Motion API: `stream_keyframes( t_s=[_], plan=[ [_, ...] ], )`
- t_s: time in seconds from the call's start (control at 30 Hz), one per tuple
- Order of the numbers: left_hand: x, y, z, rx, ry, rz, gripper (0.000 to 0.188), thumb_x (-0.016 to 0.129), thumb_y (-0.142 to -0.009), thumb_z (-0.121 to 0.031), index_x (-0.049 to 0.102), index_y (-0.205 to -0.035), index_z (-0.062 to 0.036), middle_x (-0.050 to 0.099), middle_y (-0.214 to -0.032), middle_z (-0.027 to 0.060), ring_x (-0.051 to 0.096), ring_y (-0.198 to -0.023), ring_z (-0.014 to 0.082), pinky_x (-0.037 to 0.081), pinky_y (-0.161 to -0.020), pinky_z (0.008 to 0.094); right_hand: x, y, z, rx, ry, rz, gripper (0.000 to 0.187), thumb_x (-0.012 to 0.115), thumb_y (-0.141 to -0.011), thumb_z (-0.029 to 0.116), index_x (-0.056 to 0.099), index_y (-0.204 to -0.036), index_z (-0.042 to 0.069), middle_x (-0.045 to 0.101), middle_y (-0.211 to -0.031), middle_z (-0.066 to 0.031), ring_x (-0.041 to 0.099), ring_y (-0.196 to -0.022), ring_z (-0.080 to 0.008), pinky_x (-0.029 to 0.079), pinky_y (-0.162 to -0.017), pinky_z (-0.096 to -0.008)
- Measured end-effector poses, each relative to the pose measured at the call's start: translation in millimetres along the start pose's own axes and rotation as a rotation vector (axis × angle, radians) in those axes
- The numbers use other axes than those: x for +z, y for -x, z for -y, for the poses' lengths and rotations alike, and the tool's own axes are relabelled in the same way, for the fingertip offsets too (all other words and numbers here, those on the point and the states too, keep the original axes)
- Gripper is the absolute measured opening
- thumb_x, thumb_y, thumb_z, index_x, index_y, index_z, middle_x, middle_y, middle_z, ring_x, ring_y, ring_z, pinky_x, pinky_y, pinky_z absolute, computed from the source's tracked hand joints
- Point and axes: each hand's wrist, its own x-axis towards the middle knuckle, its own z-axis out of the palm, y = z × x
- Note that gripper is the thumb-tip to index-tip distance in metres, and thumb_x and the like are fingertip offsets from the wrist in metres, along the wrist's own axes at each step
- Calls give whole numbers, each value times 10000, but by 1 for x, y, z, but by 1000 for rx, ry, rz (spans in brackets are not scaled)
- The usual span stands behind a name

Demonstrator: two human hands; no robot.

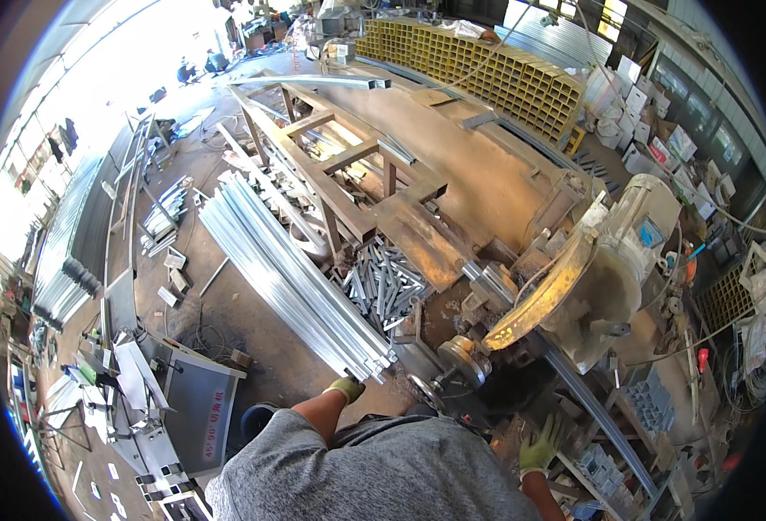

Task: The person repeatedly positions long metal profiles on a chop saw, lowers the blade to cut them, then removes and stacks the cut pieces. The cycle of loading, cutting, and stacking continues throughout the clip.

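My left hand point(346, 388), in a yellow-green glove, is at the near end of a long bundle of silvery metal tubes point(283, 273). Its fingers curl closed at a tube end, though they show only in part. On the right, my right hand point(541, 445), gloved alike, has its fingers stretched out and apart, holding nothing. Just beyond it a long metal tube point(596, 408) runs out from under a cut-off saw with a worn yellow blade guard point(544, 295). A handwheel point(426, 393) sits on the saw's near left side.
Short cut tubes point(383, 282) lie heaped beside a rusty steel frame point(335, 161). A grey machine cabinet point(205, 408) stands at the lower left. Stacked yellow square tubes point(470, 74) fill the far side. Small cut pieces point(648, 399) are piled on the right.
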Motion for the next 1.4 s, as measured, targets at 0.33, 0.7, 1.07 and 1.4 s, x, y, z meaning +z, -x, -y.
stream_keyframes(
  t_s=[0.33,0.7,1.07,1.4],
  plan=[
    [-2,-1,-1,33,-41,-13,580,643,-1162,-572,882,-1415,-108,885,-1412,249,828,-1360,460,636,-1150,565,7,1,-7,90,19,100,922,838,-1084,395,513,-1880,62,459,-1971,-237,398,-1820,-507,288,-1518,-627],
    [-9,-2,-5,223,-342,57,439,519,-1247,-403,808,-1410,-114,849,-1471,215,802,-1382,417,609,-1176,526,-1,0,1,27,18,43,896,849,-1075,370,545,-1854,47,480,-1956,-237,407,-1815,-509,311,-1501,-647],
    [-13,-1,-6,125,-148,72,709,566,-1184,-575,835,-1574,-47,796,-1636,266,737,-1550,473,571,-1313,562,-1,2,0,14,40,40,921,855,-1046,350,537,-1851,35,465,-1961,-251,409,-1808,-511,263,-1512,-676],
    [-4,-3,-9,26,-150,127,523,545,-1203,-518,805,-1467,-149,842,-1513,223,788,-1408,429,597,-1183,551,1,2,1,55,-45,69,1005,798,-955,237,481,-1882,11,426,-1988,-244,367,-1831,-510,203,-1530,-670]
  ],
)
